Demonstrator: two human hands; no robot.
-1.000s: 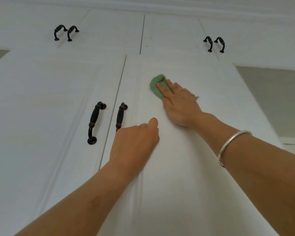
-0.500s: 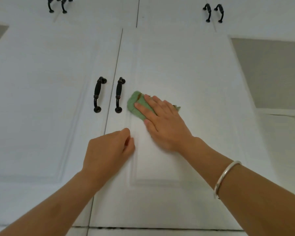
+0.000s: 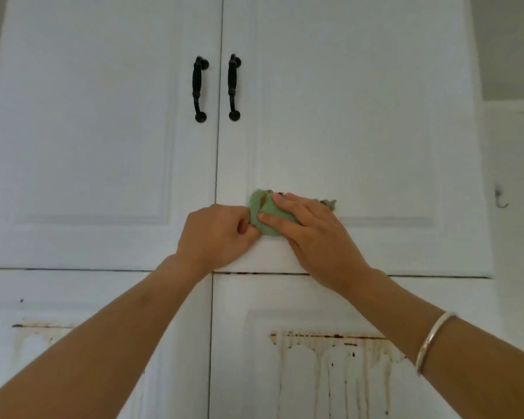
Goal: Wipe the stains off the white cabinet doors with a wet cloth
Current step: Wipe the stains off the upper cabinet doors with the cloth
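No legible txt, labels, brands or nos. anywhere; nothing to read.

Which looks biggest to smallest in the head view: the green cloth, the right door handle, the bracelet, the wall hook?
1. Bracelet, though it is nearest the camera, which inflates it.
2. Green cloth and right door handle: too alike to rank; the cloth is partly covered by hands.
3. Wall hook.

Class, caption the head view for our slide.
Both hands press a green cloth on a white cabinet door.
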